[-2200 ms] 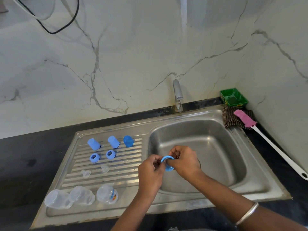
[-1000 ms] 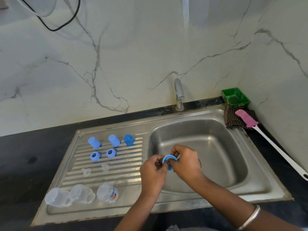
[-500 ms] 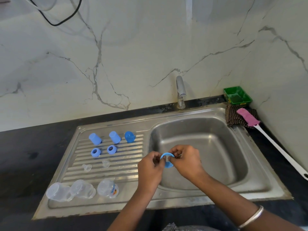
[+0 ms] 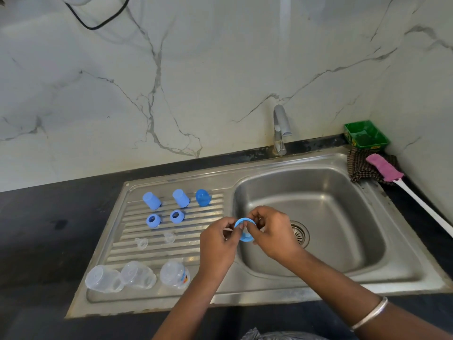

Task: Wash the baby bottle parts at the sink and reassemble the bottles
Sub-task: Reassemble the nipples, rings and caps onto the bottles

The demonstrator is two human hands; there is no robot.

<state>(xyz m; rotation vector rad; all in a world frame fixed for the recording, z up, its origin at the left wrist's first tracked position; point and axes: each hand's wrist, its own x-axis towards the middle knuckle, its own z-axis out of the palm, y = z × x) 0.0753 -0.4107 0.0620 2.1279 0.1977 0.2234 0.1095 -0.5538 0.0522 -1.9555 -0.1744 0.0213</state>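
Both hands hold a blue screw ring (image 4: 245, 230) over the left edge of the sink basin (image 4: 331, 212). My left hand (image 4: 218, 244) pinches its left side and my right hand (image 4: 272, 234) pinches its right side. On the ribbed drainboard (image 4: 117, 253) lie three blue caps (image 4: 181, 198), two more blue rings (image 4: 177, 216), two clear teats (image 4: 169, 237) and three clear bottles (image 4: 174, 274) on their sides. Whether a teat sits inside the held ring is hidden by my fingers.
The tap (image 4: 279, 128) stands behind the basin, with no water visible. A green tray (image 4: 366, 134), a checked cloth (image 4: 360, 169) and a pink-headed brush with a long white handle (image 4: 416, 197) lie at the right. Black counter (image 4: 36, 229) surrounds the sink.
My hands stay at the same spot over the basin edge and my fingers shift slightly around the ring. The camera has tilted a little; the parts on the drainboard have not moved.
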